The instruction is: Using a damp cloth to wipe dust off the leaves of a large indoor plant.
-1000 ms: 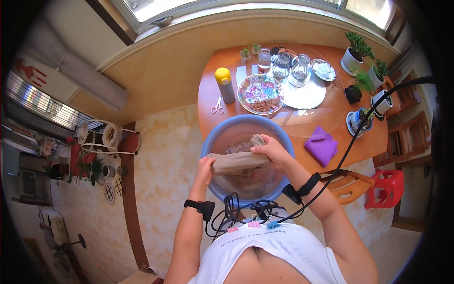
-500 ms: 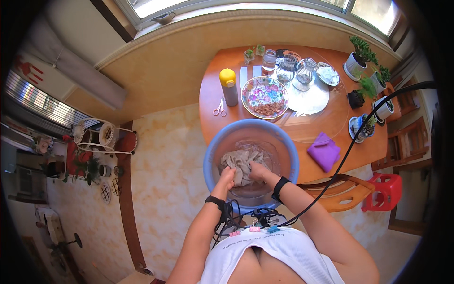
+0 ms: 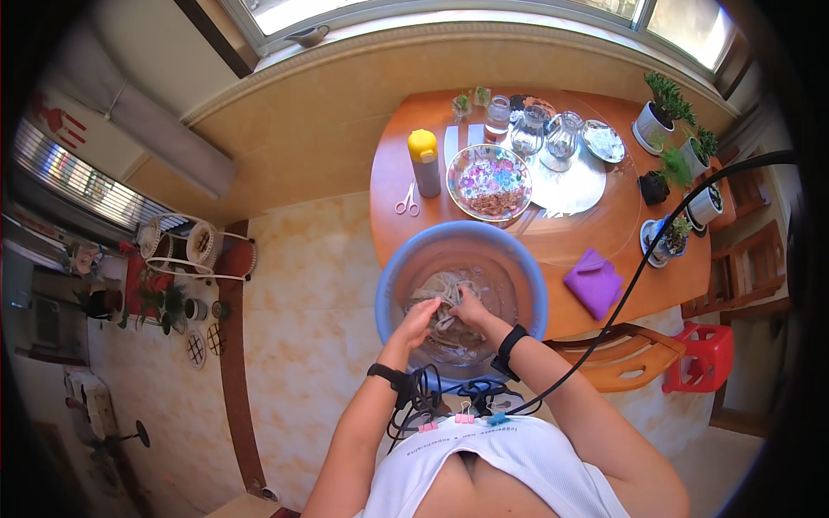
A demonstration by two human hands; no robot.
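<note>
A wet greyish-beige cloth (image 3: 445, 323) lies bunched in shallow water inside a blue basin (image 3: 390, 285). My right hand (image 3: 471, 308) is closed on the cloth's right side, its fingers partly hidden in the folds. At the cloth's left edge is my left hand (image 3: 418, 323), fingers stretched toward the bundle and palm turned to it; it seems to touch the cloth without gripping. Both hands are inside the basin's rim, and dark bands circle both wrists.
Beyond the basin, the wooden table (image 3: 393, 198) carries scissors (image 3: 407, 201), a yellow-capped bottle (image 3: 424, 164), a floral dish (image 3: 490, 177), glass vases (image 3: 561, 142) and potted plants (image 3: 656, 125). A folded purple cloth (image 3: 594, 283) lies right, above a wooden chair (image 3: 622, 356). A black cable (image 3: 635, 278) crosses there.
The cloth has gone from spread out to a tighter, twisted bundle. My left hand's fingers have straightened off the cloth's edge, and my right hand has shifted slightly up.
</note>
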